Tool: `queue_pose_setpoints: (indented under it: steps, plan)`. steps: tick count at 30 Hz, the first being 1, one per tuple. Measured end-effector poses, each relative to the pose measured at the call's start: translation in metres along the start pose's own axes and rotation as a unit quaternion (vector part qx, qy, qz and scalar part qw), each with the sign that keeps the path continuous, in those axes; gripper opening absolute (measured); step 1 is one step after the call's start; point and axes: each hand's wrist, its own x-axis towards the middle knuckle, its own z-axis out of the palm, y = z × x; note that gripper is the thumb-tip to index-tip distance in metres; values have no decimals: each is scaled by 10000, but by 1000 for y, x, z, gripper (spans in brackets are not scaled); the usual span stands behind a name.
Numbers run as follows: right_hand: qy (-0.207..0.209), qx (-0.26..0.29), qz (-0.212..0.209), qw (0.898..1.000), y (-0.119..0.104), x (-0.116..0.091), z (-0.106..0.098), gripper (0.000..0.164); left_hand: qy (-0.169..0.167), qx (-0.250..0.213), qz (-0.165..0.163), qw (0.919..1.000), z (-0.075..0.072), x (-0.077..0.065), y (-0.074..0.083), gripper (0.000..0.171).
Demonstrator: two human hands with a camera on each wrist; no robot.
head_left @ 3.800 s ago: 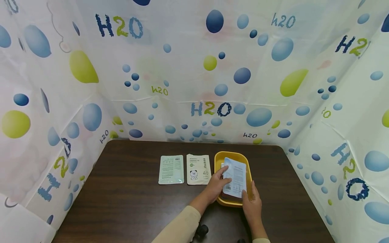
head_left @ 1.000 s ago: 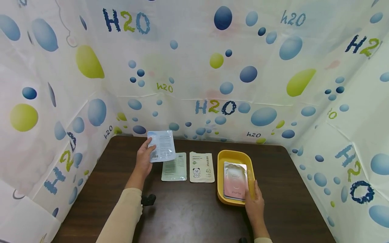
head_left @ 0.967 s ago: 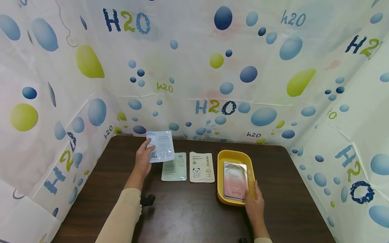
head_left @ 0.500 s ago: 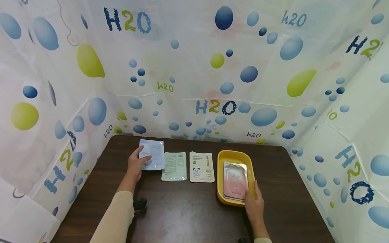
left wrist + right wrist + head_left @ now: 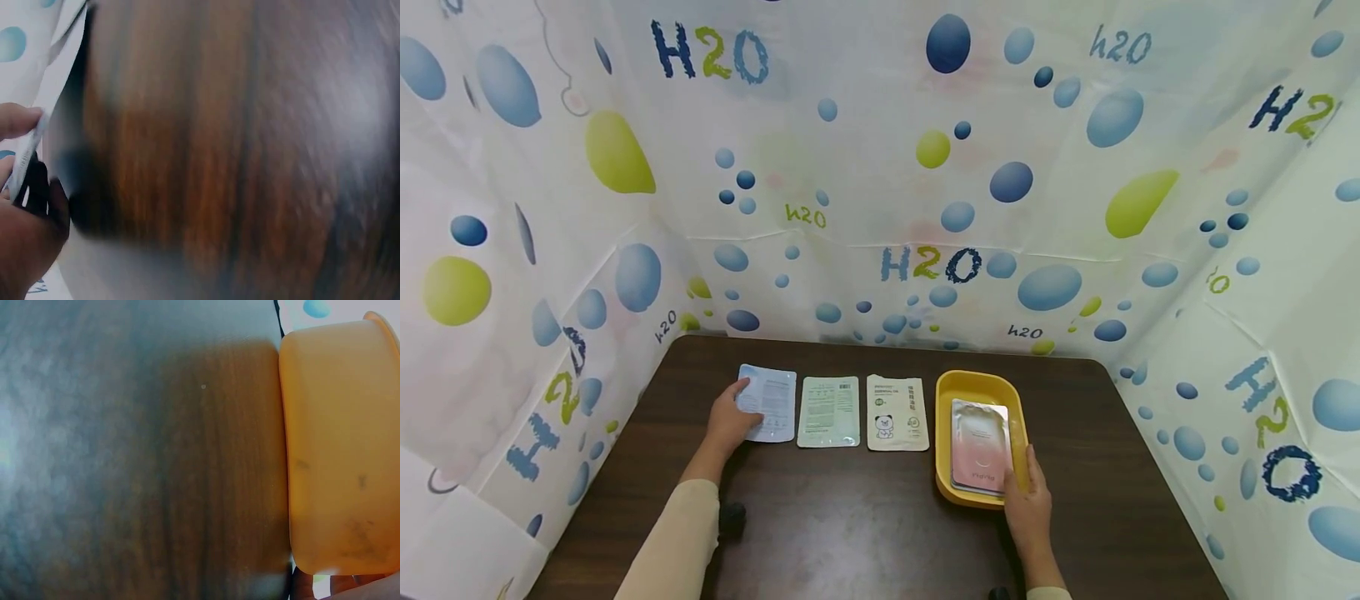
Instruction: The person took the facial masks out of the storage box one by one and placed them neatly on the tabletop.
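At the left end of a row of packets, my left hand (image 5: 730,423) pinches the near left edge of a light blue flat packet (image 5: 775,404). The left wrist view shows that packet (image 5: 61,78) edge-on and tilted, between thumb and fingers. Beside it lie a pale green packet (image 5: 829,412) and a cream packet with a bear drawing (image 5: 898,414). My right hand (image 5: 1030,508) grips the right side of a yellow plastic basket (image 5: 946,392), thumb at its rim. A pink and silver packet (image 5: 981,454) lies inside, on what looks like another packet.
All of this is on a dark wood-grain table (image 5: 850,525). A white curtain with blue and green dots (image 5: 865,167) surrounds its back and sides. Stains mark the outer wall of the basket (image 5: 344,444) in the right wrist view.
The light blue packet came out of the basket, passed left above the green packet, and has been lowered to the row's left end. My right hand stays at the basket.
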Motion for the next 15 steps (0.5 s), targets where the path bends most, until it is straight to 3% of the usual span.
queue_pose_setpoints:
  steps: [2, 6, 9, 15]
  plan:
    - [9, -16, 0, 10000, 1, 1, 1, 69, 21, 691, 142, 9975, -1, -1, -2, 83]
    - [35, -28, -44, 10000, 2, 0, 2, 69, 27, 1901, 366, 9811, 0, -6, -5, 82]
    - [32, -24, -42, 10000, 1, 0, 2, 69, 99, 2486, 580, 9668, 1, -11, -7, 76]
    - [22, 66, 33, 10000, -2, -1, 0, 70, 640, 3192, 1236, 9374, 9, -15, -12, 51]
